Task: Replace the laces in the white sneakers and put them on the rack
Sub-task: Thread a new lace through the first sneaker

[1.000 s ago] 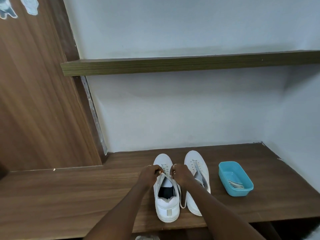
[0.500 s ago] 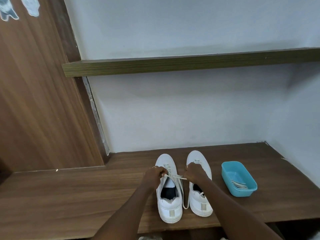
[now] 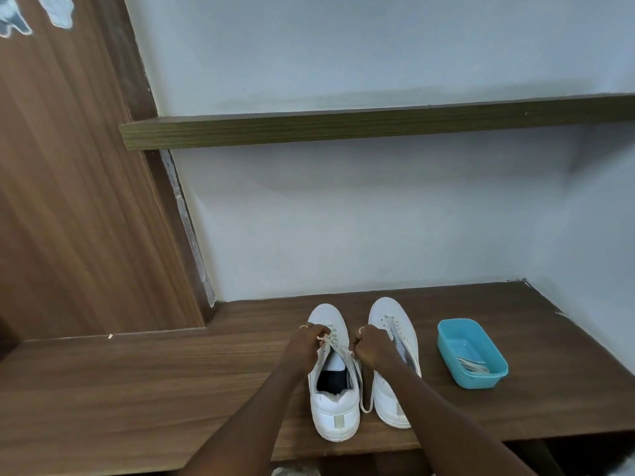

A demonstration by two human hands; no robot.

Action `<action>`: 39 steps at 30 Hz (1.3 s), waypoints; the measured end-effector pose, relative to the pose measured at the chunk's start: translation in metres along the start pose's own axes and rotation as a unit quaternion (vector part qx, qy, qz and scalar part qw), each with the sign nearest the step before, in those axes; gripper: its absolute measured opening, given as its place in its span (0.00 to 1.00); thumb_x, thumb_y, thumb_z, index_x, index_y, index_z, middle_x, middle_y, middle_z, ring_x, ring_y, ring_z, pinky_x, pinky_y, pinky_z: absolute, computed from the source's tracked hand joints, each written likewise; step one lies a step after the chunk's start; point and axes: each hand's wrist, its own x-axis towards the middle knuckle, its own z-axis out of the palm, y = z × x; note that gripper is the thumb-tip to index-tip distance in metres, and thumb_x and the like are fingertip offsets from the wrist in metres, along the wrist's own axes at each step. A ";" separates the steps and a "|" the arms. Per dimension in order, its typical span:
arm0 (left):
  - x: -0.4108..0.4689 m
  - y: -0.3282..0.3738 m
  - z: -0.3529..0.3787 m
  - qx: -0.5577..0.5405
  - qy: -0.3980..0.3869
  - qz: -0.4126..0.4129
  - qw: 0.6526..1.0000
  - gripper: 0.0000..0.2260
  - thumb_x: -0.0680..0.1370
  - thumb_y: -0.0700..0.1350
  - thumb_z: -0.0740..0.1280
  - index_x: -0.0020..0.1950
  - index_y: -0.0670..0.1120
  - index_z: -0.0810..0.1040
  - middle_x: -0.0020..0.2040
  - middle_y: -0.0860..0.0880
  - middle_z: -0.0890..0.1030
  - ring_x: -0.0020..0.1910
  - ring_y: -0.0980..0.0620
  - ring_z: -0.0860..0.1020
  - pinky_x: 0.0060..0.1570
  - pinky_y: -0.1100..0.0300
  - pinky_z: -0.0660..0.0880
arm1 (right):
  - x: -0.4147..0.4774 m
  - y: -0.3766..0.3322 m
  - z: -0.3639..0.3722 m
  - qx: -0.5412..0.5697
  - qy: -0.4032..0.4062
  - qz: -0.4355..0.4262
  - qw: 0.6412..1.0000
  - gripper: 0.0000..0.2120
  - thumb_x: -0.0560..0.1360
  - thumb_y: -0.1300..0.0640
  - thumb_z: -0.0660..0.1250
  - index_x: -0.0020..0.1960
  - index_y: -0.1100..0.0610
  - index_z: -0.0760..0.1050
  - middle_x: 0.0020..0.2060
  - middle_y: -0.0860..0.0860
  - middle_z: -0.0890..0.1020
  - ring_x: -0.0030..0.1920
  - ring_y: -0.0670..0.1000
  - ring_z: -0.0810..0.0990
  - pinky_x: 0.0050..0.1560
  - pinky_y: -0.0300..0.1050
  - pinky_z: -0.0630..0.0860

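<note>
Wooden bench (image 3: 171, 389) runs along the wall, w/ a narrow upper shelf (image 3: 343, 130) above it. Two white sneakers sit side by side mid-bench, toes to the wall: left sneaker (image 3: 335, 413), right sneaker (image 3: 388, 312). Blue tub (image 3: 481, 382) stands just right of them, spare laces (image 3: 472, 365) inside. Left hand (image 3: 304, 347) & right hand (image 3: 372, 347) each pinch the lace (image 3: 335, 347) over the left sneaker's eyelets. One lace end hangs btwn the shoes.

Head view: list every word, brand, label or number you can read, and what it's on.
None can be read.
Left sneaker and right sneaker: no brand shows.
Tub: no label shows.
Stickers on the panel: pictures, cut off; no words legible.
</note>
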 end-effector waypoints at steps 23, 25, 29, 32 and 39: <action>-0.001 0.015 -0.009 -0.010 -0.004 -0.034 0.999 0.10 0.79 0.41 0.62 0.56 0.44 0.81 0.54 0.46 0.81 0.52 0.50 0.76 0.42 0.71 0.62 | 0.011 -0.007 0.022 0.263 -0.057 0.163 0.949 0.11 0.73 0.68 0.56 0.33 0.59 0.62 0.30 0.53 0.64 0.30 0.49 0.61 0.30 0.40 0.58; 0.001 0.017 -0.009 -0.008 -0.006 -0.031 0.999 0.10 0.79 0.41 0.62 0.56 0.44 0.81 0.54 0.46 0.80 0.53 0.49 0.76 0.42 0.71 0.62 | 0.015 -0.004 0.026 0.374 -0.055 0.203 0.903 0.08 0.74 0.67 0.57 0.37 0.62 0.68 0.32 0.55 0.67 0.31 0.50 0.65 0.32 0.41 0.60; 0.005 0.016 -0.011 -0.015 -0.001 -0.032 0.999 0.10 0.79 0.41 0.63 0.57 0.45 0.80 0.55 0.47 0.80 0.53 0.51 0.76 0.43 0.70 0.63 | 0.024 0.000 0.031 0.535 0.006 0.244 0.809 0.11 0.76 0.67 0.64 0.56 0.70 0.73 0.46 0.61 0.77 0.41 0.56 0.77 0.34 0.39 0.69; 0.008 0.015 -0.012 -0.017 0.008 -0.032 0.999 0.10 0.79 0.41 0.63 0.58 0.44 0.80 0.55 0.47 0.80 0.54 0.51 0.76 0.44 0.70 0.63 | 0.033 -0.002 0.031 0.552 0.015 0.246 0.797 0.15 0.74 0.67 0.68 0.59 0.71 0.74 0.49 0.61 0.79 0.41 0.53 0.78 0.33 0.41 0.71; 0.011 0.019 -0.008 -0.021 -0.009 -0.043 0.999 0.10 0.79 0.41 0.62 0.57 0.43 0.80 0.54 0.45 0.81 0.53 0.49 0.76 0.46 0.64 0.66 | 0.040 -0.013 0.020 0.531 0.038 0.234 0.814 0.15 0.69 0.68 0.73 0.53 0.72 0.77 0.47 0.62 0.82 0.44 0.55 0.81 0.35 0.41 0.72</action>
